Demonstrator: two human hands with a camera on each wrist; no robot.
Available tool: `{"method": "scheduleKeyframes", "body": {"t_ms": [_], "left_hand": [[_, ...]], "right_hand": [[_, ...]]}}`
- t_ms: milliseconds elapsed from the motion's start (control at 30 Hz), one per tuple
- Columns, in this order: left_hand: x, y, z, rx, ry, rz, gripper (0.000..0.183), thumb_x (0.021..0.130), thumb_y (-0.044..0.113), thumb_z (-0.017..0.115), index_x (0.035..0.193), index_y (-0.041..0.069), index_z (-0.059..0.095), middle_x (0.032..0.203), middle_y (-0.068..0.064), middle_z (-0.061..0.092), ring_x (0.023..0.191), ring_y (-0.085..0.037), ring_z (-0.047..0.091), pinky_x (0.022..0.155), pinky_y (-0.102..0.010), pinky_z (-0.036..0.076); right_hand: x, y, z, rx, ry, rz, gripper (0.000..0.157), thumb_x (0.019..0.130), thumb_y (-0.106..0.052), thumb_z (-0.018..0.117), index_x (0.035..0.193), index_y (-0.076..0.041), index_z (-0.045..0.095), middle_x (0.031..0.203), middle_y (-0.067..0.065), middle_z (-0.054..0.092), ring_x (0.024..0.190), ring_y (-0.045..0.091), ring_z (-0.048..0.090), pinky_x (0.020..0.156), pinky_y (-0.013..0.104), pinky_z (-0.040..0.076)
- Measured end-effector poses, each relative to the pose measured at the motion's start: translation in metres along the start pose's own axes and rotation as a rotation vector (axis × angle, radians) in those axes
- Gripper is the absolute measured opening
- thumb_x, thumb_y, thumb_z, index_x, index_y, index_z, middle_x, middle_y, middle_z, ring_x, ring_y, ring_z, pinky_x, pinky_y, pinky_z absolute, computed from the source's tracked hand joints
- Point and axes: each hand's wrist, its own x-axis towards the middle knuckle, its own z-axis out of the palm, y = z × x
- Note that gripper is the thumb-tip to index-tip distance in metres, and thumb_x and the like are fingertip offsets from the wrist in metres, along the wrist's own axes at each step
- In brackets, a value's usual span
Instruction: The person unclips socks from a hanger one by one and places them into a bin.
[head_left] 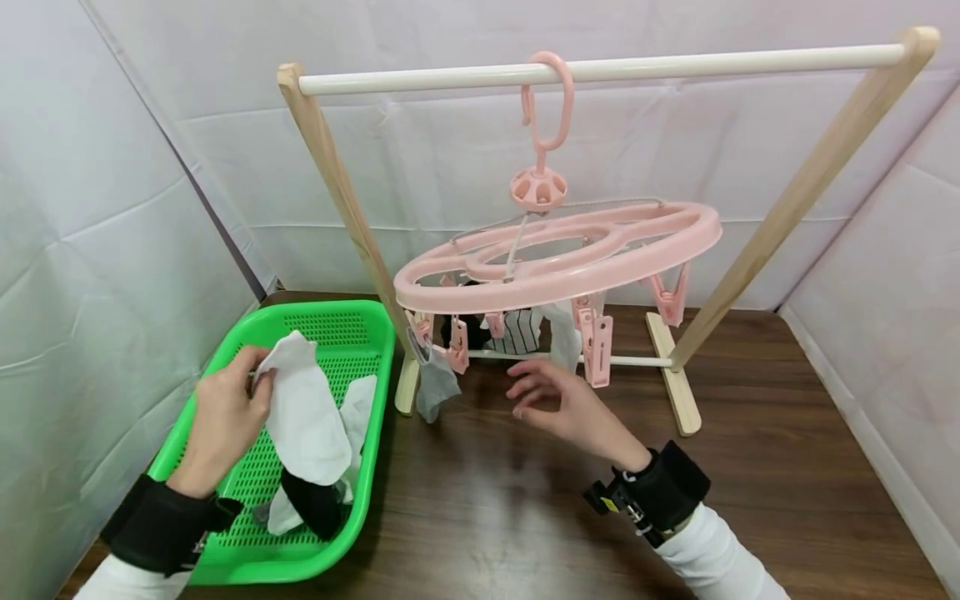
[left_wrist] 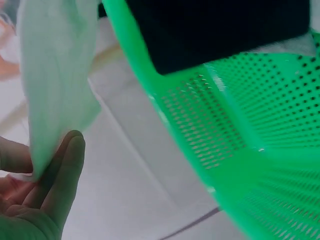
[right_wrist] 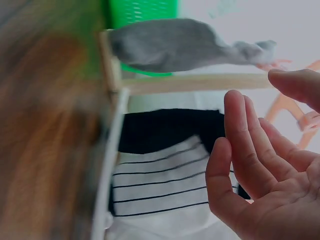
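My left hand point(head_left: 228, 417) pinches one end of a white sock point(head_left: 303, 417) between thumb and fingers, and the sock hangs over the green basket point(head_left: 378, 417). Below it in the basket lie a black sock point(head_left: 318, 508) and other white pieces. My right hand point(head_left: 570, 410), fingers loosely bent and holding nothing, hovers beneath the front of the pink clip hanger point(head_left: 480, 297). On the hanger's left side a grey sock point(head_left: 437, 387) hangs from a clip. Farther back hang a striped sock point(right_wrist: 160, 180), a black one point(right_wrist: 165, 130) and a white one point(head_left: 562, 333).
The hanger hooks over the white top bar point(head_left: 420, 79) of a wooden stand point(head_left: 802, 192). Pink clips point(head_left: 597, 350) dangle below its ring, some of them bare. A low white bar point(head_left: 637, 361) joins the stand's legs. White fabric walls surround the brown tabletop point(head_left: 787, 475).
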Motion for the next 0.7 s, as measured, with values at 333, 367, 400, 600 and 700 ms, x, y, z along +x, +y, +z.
{"method": "scheduleKeyframes", "body": {"t_ms": [333,367,400,600,700], "left_hand": [[-0.028,-0.152,0.037,-0.015,-0.252,-0.331,0.038,0.098,0.031,0.056,0.134,0.020,0.048,0.121,-0.019,0.058,0.099,-0.034,0.062,0.070,-0.043,0.051],[-0.037,-0.175,0.046,-0.016,-0.263,-0.339,0.043,0.098,0.037,0.055,0.138,0.026,0.043,0.126,-0.015,0.056,0.105,-0.031,0.060,0.075,-0.042,0.050],[-0.045,-0.193,0.055,-0.011,-0.263,-0.331,0.045,0.098,0.040,0.054,0.140,0.030,0.040,0.128,-0.011,0.054,0.108,-0.028,0.059,0.079,-0.040,0.049],[-0.054,-0.181,0.058,-0.039,-0.301,-0.295,0.044,0.097,0.036,0.057,0.136,0.018,0.043,0.125,-0.012,0.057,0.109,-0.030,0.056,0.088,-0.044,0.043],[-0.055,-0.172,0.057,-0.058,-0.318,-0.278,0.039,0.098,0.035,0.057,0.132,0.019,0.047,0.124,-0.009,0.057,0.110,-0.028,0.055,0.089,-0.043,0.041]], "right_hand": [[-0.035,0.025,-0.007,-0.117,-0.119,0.104,0.038,0.088,-0.002,0.069,0.123,-0.001,0.055,0.102,0.009,0.064,0.091,0.017,0.064,0.079,0.037,0.053],[-0.039,0.027,-0.009,-0.132,-0.125,0.107,0.038,0.088,-0.004,0.070,0.123,0.000,0.055,0.102,0.010,0.064,0.090,0.018,0.065,0.079,0.037,0.053],[-0.043,0.030,-0.011,-0.149,-0.130,0.111,0.037,0.088,-0.004,0.070,0.122,0.000,0.055,0.102,0.012,0.064,0.090,0.017,0.065,0.078,0.036,0.053],[-0.067,0.045,-0.026,-0.246,-0.143,0.143,0.034,0.086,-0.001,0.070,0.118,0.002,0.058,0.098,0.008,0.065,0.086,0.012,0.064,0.075,0.033,0.053],[-0.077,0.049,-0.037,-0.276,-0.145,0.162,0.033,0.086,0.000,0.069,0.117,0.004,0.057,0.097,0.006,0.065,0.085,0.012,0.063,0.073,0.033,0.053]]}}
